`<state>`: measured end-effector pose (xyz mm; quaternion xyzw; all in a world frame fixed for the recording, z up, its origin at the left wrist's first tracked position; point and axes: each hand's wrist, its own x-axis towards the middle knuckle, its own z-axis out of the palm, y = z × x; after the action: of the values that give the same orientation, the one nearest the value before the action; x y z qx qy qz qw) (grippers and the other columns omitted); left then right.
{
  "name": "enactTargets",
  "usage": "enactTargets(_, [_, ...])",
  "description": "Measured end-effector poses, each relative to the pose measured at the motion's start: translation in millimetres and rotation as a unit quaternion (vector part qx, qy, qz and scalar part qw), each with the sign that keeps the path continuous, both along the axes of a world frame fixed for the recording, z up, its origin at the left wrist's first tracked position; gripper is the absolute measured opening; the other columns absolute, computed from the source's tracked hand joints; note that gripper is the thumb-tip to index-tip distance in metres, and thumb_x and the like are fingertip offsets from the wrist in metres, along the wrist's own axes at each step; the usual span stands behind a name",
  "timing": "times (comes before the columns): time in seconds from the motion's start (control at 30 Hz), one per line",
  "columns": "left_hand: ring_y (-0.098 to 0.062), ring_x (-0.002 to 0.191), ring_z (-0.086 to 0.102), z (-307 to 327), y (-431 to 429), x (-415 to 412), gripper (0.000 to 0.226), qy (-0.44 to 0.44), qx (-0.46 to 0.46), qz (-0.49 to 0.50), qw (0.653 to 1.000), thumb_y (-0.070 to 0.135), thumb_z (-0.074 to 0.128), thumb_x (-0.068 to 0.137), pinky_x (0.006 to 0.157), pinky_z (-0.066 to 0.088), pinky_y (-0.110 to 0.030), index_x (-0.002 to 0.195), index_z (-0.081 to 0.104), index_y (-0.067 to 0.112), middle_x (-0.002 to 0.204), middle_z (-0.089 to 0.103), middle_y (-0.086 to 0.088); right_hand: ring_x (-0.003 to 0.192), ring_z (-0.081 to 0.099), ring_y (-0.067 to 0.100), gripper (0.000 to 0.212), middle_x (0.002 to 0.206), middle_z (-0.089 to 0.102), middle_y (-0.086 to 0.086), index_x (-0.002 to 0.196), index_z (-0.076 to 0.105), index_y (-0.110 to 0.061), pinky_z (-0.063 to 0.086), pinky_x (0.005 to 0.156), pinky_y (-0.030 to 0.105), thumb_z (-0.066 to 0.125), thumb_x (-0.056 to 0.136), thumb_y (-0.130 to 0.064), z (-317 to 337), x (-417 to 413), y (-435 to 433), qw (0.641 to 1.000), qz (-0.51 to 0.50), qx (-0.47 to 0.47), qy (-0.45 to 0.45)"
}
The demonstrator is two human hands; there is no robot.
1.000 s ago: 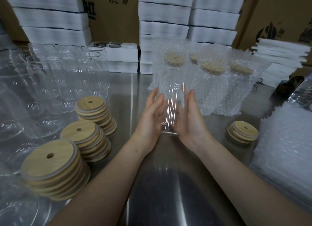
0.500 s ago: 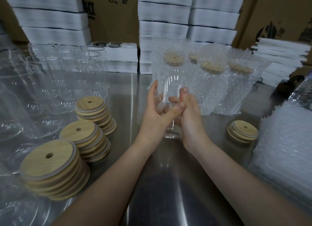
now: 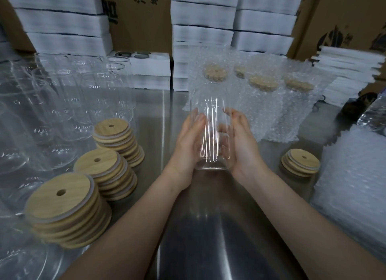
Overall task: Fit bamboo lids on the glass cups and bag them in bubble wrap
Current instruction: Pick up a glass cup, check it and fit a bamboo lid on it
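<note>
Both palms press flat against the sides of a tall clear cylindrical glass cup (image 3: 211,129): the left hand (image 3: 189,141) at its 9 o'clock, the right hand (image 3: 242,144) at its 3 o'clock, fingers fairly straight, cradling rather than pinching. The cup stands upright at table centre, lidless. It looks rigid, smooth and breakable, likely slippery; holding low around the wall seems safest. Round bamboo lids with straw holes (image 3: 108,169) are stacked at 8 o'clock, bubble-wrapped lidded cups (image 3: 263,104) at 1 o'clock.

We see pale tan bamboo lids (image 3: 62,198) left of our grip, white foam blocks (image 3: 203,14) beyond, brown cartons (image 3: 140,18), a grey steel counter (image 3: 208,227).
</note>
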<state>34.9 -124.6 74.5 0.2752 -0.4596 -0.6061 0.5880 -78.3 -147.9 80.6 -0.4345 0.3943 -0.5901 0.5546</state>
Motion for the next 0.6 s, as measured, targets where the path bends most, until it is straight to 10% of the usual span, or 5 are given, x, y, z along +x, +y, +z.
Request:
enactTargets(0.2, [-0.013, 0.124, 0.057, 1.9, -1.0, 4.5, 0.083, 0.0, 0.034, -0.014, 0.999, 0.06, 0.042, 0.077, 0.11, 0.041, -0.042, 0.15, 0.034, 0.021, 0.143, 0.051, 0.005, 0.091, 0.069, 0.022, 0.05, 0.102, 0.068, 0.009, 0.118, 0.064, -0.023, 0.058, 0.077, 0.038, 0.039, 0.097, -0.061, -0.5, 2.2, 2.5, 0.991, 0.074, 0.079, -0.08])
enactTargets(0.37, [0.002, 0.103, 0.063, -0.2, -3.9, 6.2, 0.053, -0.038, -0.021, 0.037, 0.998, 0.043, 0.038, 0.097, 0.091, 0.054, -0.031, 0.149, 0.03, 0.038, 0.141, 0.048, 0.011, 0.104, 0.07, 0.029, 0.059, 0.115, 0.071, 0.014, 0.133, 0.051, -0.028, 0.055, 0.09, 0.05, 0.039, 0.091, -0.067, -2.1, -0.1, 3.3, 0.984, 0.114, 0.072, -0.12])
enactTargets(0.6, [-0.02, 0.128, 0.054, 2.1, -2.3, -3.4, 0.053, -0.02, 0.005, 0.055, 0.998, 0.037, 0.048, 0.097, 0.104, 0.047, -0.043, 0.147, 0.039, 0.022, 0.144, 0.051, 0.002, 0.074, 0.071, 0.024, 0.049, 0.096, 0.072, 0.01, 0.125, 0.048, -0.025, 0.059, 0.061, 0.042, 0.052, 0.089, -0.057, -1.5, 0.8, 2.7, 1.0, 0.001, -0.021, 0.022])
